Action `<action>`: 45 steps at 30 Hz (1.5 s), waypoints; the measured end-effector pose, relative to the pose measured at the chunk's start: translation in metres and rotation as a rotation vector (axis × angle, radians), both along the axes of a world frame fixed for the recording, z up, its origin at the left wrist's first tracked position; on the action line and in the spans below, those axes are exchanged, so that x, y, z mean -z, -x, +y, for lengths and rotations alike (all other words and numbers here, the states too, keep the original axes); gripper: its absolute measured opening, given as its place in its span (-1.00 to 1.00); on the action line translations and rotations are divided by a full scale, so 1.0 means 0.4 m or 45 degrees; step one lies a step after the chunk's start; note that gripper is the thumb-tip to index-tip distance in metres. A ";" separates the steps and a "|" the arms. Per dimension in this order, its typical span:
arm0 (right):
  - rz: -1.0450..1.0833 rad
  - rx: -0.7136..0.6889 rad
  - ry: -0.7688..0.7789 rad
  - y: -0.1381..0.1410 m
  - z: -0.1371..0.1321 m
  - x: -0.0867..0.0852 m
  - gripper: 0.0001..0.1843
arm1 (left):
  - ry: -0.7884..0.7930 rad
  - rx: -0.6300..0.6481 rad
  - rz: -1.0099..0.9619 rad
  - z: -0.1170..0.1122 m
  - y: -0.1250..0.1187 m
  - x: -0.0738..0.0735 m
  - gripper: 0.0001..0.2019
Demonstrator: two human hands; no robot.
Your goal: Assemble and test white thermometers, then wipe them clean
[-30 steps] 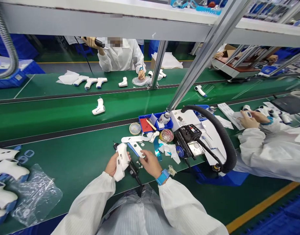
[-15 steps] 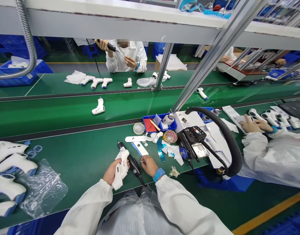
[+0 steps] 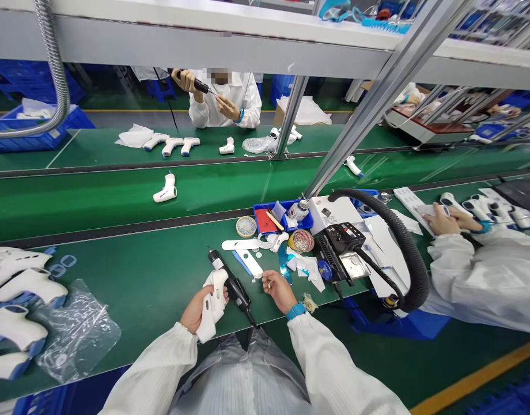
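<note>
My left hand (image 3: 195, 310) grips a white thermometer-gun shell (image 3: 212, 304) over the near edge of the green bench (image 3: 139, 288). My right hand (image 3: 280, 290) is closed in a pinch on a tiny pale part I cannot make out, just right of a white and blue label strip (image 3: 249, 263). A black electric screwdriver (image 3: 231, 285) lies on the bench between my two hands, its tip pointing away from me.
Several white shells (image 3: 18, 288) and a clear bag (image 3: 75, 337) lie at the left. A blue parts tray (image 3: 282, 216), small dishes (image 3: 246, 226), a black soldering station (image 3: 343, 248) and a black hose (image 3: 398, 242) sit to the right. A co-worker's sleeve (image 3: 485, 276) is far right; another person (image 3: 224, 98) works opposite.
My right hand left the label strip, drew back to pinch something small, and then shifted to the right. The left hand keeps the shell. The thermometer on the belt moved left.
</note>
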State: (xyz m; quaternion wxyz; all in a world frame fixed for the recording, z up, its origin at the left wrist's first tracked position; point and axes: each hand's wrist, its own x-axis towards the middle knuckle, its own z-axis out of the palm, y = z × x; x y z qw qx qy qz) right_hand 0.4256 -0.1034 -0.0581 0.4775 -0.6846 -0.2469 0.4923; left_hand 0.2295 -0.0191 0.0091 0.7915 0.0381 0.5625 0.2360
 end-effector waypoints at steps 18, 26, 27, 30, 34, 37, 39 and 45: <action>-0.080 -0.034 0.048 -0.018 0.047 -0.026 -0.69 | -0.048 -0.018 -0.011 -0.019 0.019 -0.012 -0.83; -0.484 -0.024 0.140 -0.027 0.120 0.004 -0.76 | -0.039 -0.065 0.014 -0.030 0.032 -0.018 -0.87; -0.541 -0.055 0.156 -0.027 0.124 0.003 -0.76 | -0.039 -0.071 0.018 -0.032 0.036 -0.017 -0.87; -0.670 -0.155 0.210 -0.033 0.140 -0.002 -0.69 | -0.042 -0.087 0.026 -0.037 0.046 -0.015 -0.87; -0.730 -0.244 0.276 -0.041 0.175 -0.008 -0.73 | -0.041 -0.094 0.028 -0.040 0.048 -0.011 -0.88; -0.691 -0.260 0.308 -0.046 0.184 -0.008 -0.73 | -0.042 -0.094 0.021 -0.040 0.042 -0.013 -0.88; -0.626 -0.239 0.310 -0.047 0.176 -0.008 -0.74 | -0.042 -0.093 0.020 -0.039 0.037 -0.015 -0.88; -0.178 -0.056 0.137 -0.057 0.118 -0.004 -0.74 | -0.047 -0.094 0.020 -0.035 0.031 -0.027 -0.89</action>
